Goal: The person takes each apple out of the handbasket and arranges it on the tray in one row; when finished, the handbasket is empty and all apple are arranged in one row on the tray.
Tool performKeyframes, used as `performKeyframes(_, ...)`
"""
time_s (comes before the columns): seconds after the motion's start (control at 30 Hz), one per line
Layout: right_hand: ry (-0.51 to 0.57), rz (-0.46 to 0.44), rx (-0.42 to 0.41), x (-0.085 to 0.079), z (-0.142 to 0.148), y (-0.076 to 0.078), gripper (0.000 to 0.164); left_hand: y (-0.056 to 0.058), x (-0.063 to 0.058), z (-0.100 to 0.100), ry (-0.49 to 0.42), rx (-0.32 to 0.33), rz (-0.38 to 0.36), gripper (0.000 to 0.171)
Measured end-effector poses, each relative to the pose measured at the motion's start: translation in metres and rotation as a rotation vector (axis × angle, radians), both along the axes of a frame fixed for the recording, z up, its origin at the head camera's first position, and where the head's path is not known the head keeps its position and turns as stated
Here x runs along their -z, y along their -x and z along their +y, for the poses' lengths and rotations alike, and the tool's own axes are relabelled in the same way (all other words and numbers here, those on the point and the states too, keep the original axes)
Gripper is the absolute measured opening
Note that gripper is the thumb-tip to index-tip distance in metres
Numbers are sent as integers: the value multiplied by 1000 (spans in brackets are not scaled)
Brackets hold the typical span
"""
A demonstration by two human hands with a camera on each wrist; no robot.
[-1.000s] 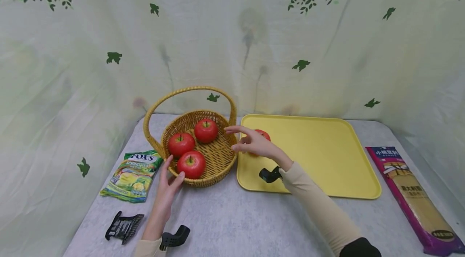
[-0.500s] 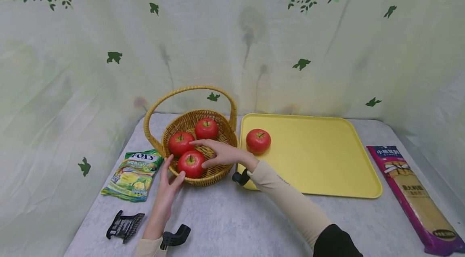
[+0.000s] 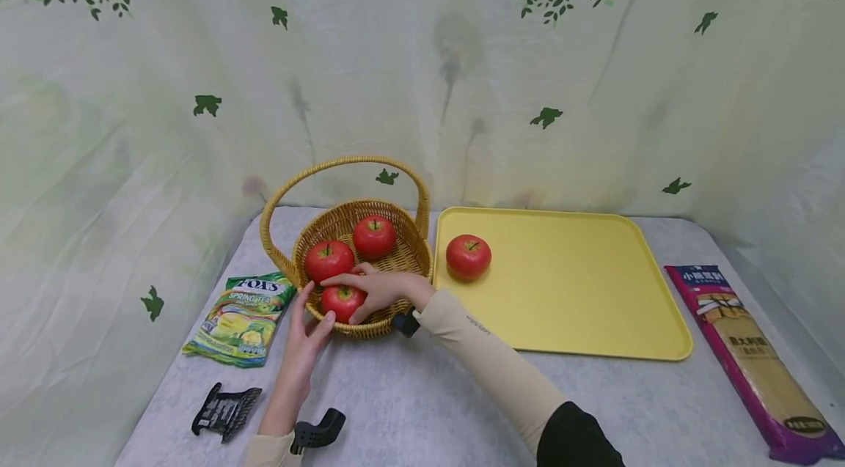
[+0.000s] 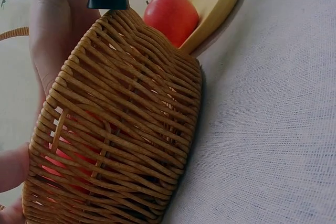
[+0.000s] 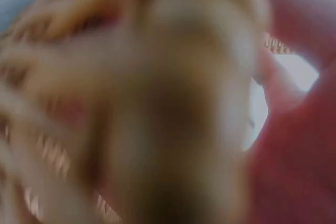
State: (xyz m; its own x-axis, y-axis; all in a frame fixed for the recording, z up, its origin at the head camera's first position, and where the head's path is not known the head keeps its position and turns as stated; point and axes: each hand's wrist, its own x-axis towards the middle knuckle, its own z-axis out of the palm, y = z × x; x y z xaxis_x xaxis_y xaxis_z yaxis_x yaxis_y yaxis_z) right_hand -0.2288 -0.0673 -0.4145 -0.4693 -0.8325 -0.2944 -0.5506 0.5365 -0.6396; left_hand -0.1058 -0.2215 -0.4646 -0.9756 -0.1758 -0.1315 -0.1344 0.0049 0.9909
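Note:
A round wicker basket (image 3: 396,262) with a tall arched handle holds three red apples. My right hand (image 3: 386,291) reaches inside, its thumb and fingers around the nearest apple (image 3: 342,302). Beyond it lie a left apple (image 3: 328,262) and a back apple (image 3: 374,237). My left hand (image 3: 304,342) touches the near-left rim, its thumb and index finger spread. In the left wrist view, fingertips (image 4: 11,169) of that hand lie right at the rim, beside the woven wall (image 4: 131,108). Wicker fills much of the right wrist view, badly blurred.
Right of the basket lies a yellow tray (image 3: 568,284) bearing one apple (image 3: 469,256). A green candy bag (image 3: 244,320) and a small black packet (image 3: 226,412) lie at left. A long noodle packet (image 3: 752,361) lies at far right. A patterned curtain (image 3: 422,71) hangs behind.
My right hand has left the apple on the tray, moved left over the basket and closed around the nearest apple. The left hand stays at the rim.

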Motion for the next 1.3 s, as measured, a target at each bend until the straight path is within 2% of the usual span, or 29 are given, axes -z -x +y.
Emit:
performKeyframes(0.3,82,14,39,3,1,-3,64,-1,-2,1,-5,2,-2,71)
performKeyframes(0.5,192,58,59,6,20,2,64,-1,-1,0,2,2,-3,70)
performKeyframes(0.63,257,95,89,-2,36,6,64,-1,-1,0,10,5,6,69)
performKeyframes(0.73,320,101,110,-9,49,9,65,-1,-1,0,14,4,8,68)
performKeyframes(1.03,456,22,234,-29,100,8,66,1,-2,2,16,8,14,68)
performKeyframes(1.17,517,-12,293,-30,126,9,67,0,-2,1,18,6,5,68)
performKeyframes(1.3,553,-9,376,-26,158,11,69,-1,-1,1,15,0,-8,68)
